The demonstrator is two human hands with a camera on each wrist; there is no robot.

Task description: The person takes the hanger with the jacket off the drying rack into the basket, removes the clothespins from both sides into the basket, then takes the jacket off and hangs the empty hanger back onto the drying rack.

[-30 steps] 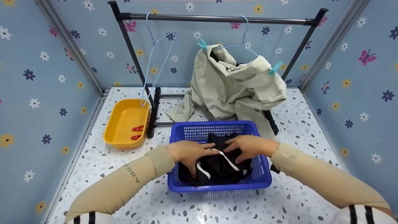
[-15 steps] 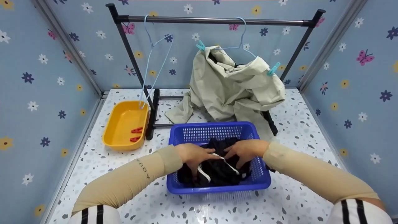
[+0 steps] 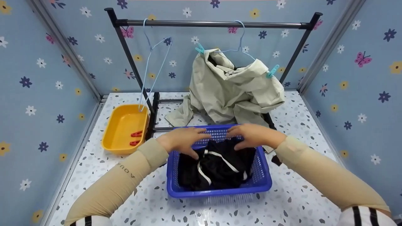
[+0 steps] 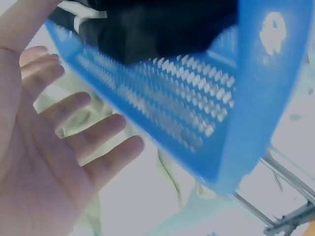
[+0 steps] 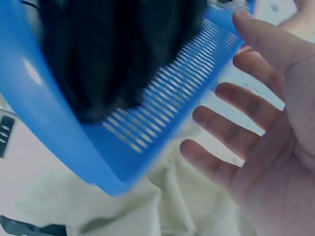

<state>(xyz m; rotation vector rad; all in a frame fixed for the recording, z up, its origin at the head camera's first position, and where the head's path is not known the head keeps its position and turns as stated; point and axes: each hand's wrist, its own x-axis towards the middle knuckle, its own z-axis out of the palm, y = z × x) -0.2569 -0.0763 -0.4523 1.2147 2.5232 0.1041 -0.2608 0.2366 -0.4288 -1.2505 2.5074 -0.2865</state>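
Note:
A black garment with white stripes (image 3: pixel 216 168) lies bunched in the blue plastic basket (image 3: pixel 220 192). Over the basket's back left part hovers my left hand (image 3: pixel 183 139), fingers spread and holding nothing. My right hand (image 3: pixel 256 136) is over the back right part, its fingers likewise apart with nothing between them. In the left wrist view the left hand (image 4: pixel 54 142) shows an open palm beside the basket's perforated wall (image 4: pixel 162 113). The right wrist view has the right hand (image 5: pixel 261 113) with loose fingers near the basket's rim (image 5: pixel 162 157).
Behind the basket stands a black clothes rack (image 3: pixel 176 23). A beige garment (image 3: pixel 229 88) hangs from a blue hanger with turquoise clothespins (image 3: pixel 272 71). A bare blue hanger (image 3: pixel 150 75) hangs to its left. Two red clothespins (image 3: pixel 135 134) lie in a yellow tub (image 3: pixel 108 138) at left.
Both hands have lifted off the black garment and moved up and back, away from each other. More of the garment's white stripes shows. The head view has shifted slightly.

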